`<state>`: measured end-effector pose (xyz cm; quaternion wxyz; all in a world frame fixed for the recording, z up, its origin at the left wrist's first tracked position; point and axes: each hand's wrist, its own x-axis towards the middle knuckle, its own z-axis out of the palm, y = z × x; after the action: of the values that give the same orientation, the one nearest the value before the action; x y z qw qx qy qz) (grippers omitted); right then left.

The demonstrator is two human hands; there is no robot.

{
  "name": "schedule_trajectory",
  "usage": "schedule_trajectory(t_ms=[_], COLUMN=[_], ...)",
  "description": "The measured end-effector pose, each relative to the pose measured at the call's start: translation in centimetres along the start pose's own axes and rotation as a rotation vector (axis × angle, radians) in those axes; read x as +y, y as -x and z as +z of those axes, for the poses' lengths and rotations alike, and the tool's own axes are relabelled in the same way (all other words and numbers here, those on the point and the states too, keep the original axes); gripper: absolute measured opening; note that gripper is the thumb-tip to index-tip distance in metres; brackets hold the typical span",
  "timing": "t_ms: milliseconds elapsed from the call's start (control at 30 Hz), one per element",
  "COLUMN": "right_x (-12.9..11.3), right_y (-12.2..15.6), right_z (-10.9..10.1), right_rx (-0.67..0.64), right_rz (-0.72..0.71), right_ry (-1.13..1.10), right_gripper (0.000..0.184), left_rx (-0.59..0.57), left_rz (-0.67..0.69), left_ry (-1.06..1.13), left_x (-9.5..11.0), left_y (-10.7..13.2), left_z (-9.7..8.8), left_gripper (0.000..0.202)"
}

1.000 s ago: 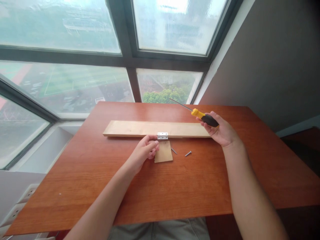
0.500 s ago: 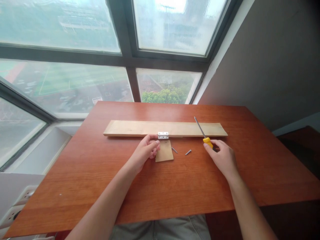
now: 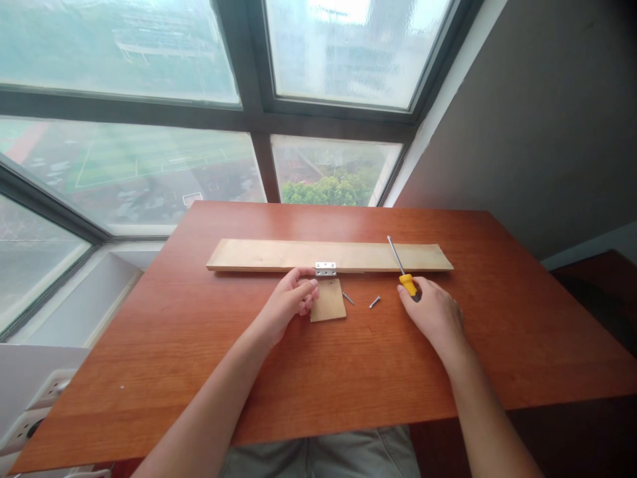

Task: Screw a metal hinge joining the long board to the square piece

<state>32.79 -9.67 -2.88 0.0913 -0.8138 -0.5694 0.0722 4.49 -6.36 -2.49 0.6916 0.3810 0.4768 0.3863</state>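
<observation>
A pale wooden board (image 3: 269,252) lies lengthwise across the table. At the middle of its near edge sits a small silver hinge (image 3: 326,268) with screw holes. My left hand (image 3: 291,292) steadies the hinge, index finger stretched to its left end, thumb and other fingers curled below. Under and beside those fingers is a small square wooden piece (image 3: 328,302), its left edge partly covered. My right hand (image 3: 432,307) is closed on the yellow handle of a screwdriver (image 3: 407,283), whose shaft slants up and left over the board. Two screws, one thin (image 3: 348,299) and one thicker (image 3: 375,302), lie between the hands.
The reddish-brown wooden table (image 3: 348,378) extends to a window frame (image 3: 259,113) at the back. A grey wall (image 3: 537,133) rises on the right. Wall sockets (image 3: 24,425) show at the lower left.
My right hand has shifted slightly left with the screwdriver, whose tip has dropped a little. My left hand stays at the hinge, and the board and screws have not moved.
</observation>
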Motion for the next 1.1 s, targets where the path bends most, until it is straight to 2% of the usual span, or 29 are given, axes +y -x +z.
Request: schedule_trajectory(t_ms=[600, 800, 867, 1000, 1067, 1100], right_x=[-0.7, -0.9, -0.8, -0.7, -1.3, -1.9], right_y=[0.8, 1.0, 1.0, 0.9, 1.0, 1.2], right_z=[-0.5, -0.4, -0.3, -0.2, -0.3, -0.4], right_rx=[-0.019, -0.002, 0.04, 0.26, 0.287, 0.226], right_rz=[0.024, 0.002, -0.013, -0.14, -0.273, -0.351], right_ry=[0.035, 0.062, 0.07, -0.02, -0.131, -0.192], right_gripper=[0.046, 0.049, 0.05, 0.045, 0.039, 0.037], left_rx=[0.012, 0.002, -0.003, -0.005, -0.004, -0.004], left_rz=[-0.013, -0.012, -0.009, -0.008, -0.01, -0.012], left_ry=[0.002, 0.006, 0.004, -0.004, -0.006, -0.007], left_x=[0.4, 0.2, 0.1, 0.1, 0.2, 0.3], left_y=[0.2, 0.1, 0.1, 0.1, 0.1, 0.2], left_z=[0.2, 0.0, 0.0, 0.0, 0.0, 0.0], left_gripper=[0.041, 0.042, 0.042, 0.042, 0.043, 0.043])
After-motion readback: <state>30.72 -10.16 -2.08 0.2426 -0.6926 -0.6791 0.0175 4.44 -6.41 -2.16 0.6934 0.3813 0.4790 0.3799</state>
